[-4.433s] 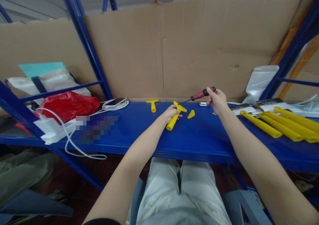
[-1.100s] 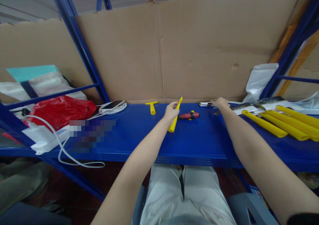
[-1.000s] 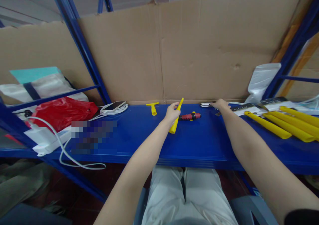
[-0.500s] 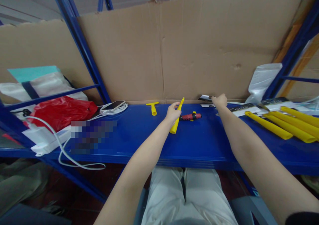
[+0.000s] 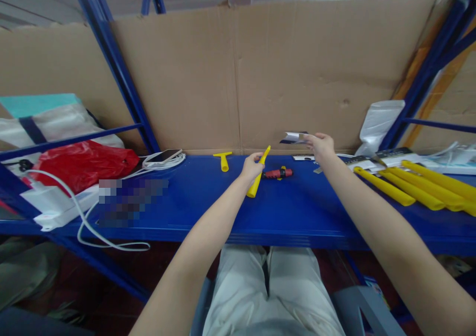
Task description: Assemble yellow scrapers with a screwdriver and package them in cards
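Toward the left end of the blue metal worktop [image 5: 208, 207], a crumpled red plastic bag [image 5: 87, 165] lay behind a white power strip [image 5: 61, 217]. Rightward, a phone [image 5: 165, 156] rested on a coiled white cable [image 5: 174, 163], and a small yellow T-shaped piece [image 5: 224, 162] lay near the back edge. The left hand [image 5: 253, 167] had its grip closed around a yellow T-shaped handle [image 5: 253, 187], turned edge-on and tilted. Just beside it, a red-and-black screwdriver [image 5: 273, 174] lay across a small yellow part [image 5: 283, 168]. The right hand [image 5: 322, 146], its grip pinched narrow, held a thin white-and-dark packet [image 5: 293, 137] above the back edge. Long yellow handles [image 5: 386, 187] lay side by side toward the right end.
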The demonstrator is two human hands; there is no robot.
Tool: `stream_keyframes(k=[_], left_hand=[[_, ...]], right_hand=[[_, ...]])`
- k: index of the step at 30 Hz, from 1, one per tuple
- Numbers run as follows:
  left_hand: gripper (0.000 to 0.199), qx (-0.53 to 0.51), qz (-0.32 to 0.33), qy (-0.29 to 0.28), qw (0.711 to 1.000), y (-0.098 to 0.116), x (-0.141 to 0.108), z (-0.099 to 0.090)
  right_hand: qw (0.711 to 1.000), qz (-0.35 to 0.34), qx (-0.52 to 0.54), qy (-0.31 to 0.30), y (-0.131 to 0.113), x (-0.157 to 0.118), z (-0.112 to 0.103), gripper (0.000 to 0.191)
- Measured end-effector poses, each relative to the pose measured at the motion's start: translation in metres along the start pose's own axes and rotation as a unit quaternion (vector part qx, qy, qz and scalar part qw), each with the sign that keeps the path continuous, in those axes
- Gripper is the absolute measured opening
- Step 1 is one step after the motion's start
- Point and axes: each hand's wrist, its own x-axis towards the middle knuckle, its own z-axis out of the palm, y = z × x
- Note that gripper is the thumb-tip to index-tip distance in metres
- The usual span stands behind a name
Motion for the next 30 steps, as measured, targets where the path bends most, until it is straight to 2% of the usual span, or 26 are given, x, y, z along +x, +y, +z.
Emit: stream_keyframes(k=[4,16,24,30], left_hand=[[0.05,-0.024,-0.006,0.006,1.0,0.0,0.002,0.0],[0.054,-0.022,-0.019,-0.026,0.999,0.003,0.003,-0.002],[0.057,-0.028,-0.033,0.011,0.999,0.008,0.002,-0.005],[0.058,-0.049,-0.039,0.013,0.998,0.008,0.005,-0.007]], right_hand=[[0.992,0.078,0.087,-0.039,0.003,-0.018,-0.008,0.038],[0.987,0.057,0.141,-0.042,-0.001,-0.023,-0.01,0.031],[0.989,0.054,0.118,-0.067,0.002,-0.022,-0.011,0.037],[0.988,0.093,0.104,-0.069,-0.004,-0.03,-0.008,0.033]])
